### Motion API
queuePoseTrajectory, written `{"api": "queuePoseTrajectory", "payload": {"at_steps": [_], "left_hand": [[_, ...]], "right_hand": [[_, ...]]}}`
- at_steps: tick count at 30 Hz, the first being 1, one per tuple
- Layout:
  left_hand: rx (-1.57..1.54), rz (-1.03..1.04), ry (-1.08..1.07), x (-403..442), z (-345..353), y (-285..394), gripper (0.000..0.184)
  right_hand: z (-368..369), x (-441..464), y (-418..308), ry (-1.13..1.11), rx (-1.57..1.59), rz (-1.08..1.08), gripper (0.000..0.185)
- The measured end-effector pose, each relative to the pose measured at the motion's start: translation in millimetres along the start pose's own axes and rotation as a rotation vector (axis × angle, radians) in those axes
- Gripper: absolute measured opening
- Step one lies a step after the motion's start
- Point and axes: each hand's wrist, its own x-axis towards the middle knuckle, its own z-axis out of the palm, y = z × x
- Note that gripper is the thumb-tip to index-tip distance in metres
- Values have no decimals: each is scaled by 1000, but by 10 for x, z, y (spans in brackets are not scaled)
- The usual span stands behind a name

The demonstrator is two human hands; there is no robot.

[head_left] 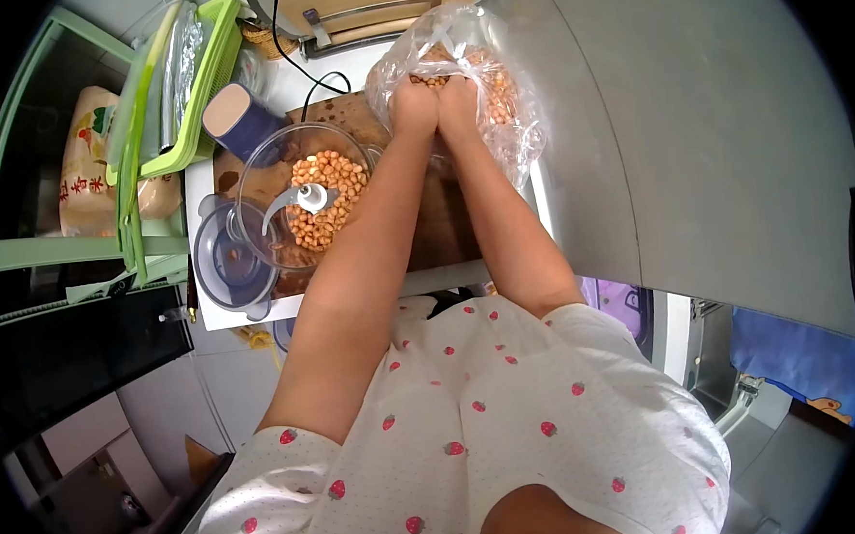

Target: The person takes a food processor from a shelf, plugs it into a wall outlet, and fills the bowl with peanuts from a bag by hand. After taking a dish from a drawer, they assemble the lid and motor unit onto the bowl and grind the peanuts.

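Left hand (413,108), right hand (458,108): closed side by side, seemingly pinching gathered neck of plastic bag (520,138), 12 o'clock; fingertips hidden.
Bowl (290,140): 10 o'clock; peanuts (347,179) already around blade (312,197).
Lid (223,268): off, 9 o'clock.
Remaining: plastic bag closure unclear; bowl uncovered.

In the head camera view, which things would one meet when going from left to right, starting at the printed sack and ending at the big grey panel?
Printed sack, purplish lid, transparent bowl, left hand, right hand, big grey panel.
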Motion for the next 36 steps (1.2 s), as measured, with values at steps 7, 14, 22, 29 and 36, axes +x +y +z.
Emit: {"api": "queuePoseTrajectory", "payload": {"at_steps": [7, 14, 22, 29, 36], "left_hand": [[306, 30, -17, 14, -69, 259, 35], [296, -161, -226, 359, 46, 44, 41], [297, 2, -69, 186, 29, 28, 38], [-627, -534, -83, 316, 114, 0, 26], [-933, -511, 116, 212, 155, 44, 23]], "right_hand": [[-193, 158, -171, -313, -196, -73, 34], [-159, 275, -68, -500, -254, -168, 33], [-20, 211, -2, -245, -17, -103, 33], [-13, 257, -107, -476, 572, 335, 32], [-159, 226, -247, -405, 1213, 834, 29]]}}
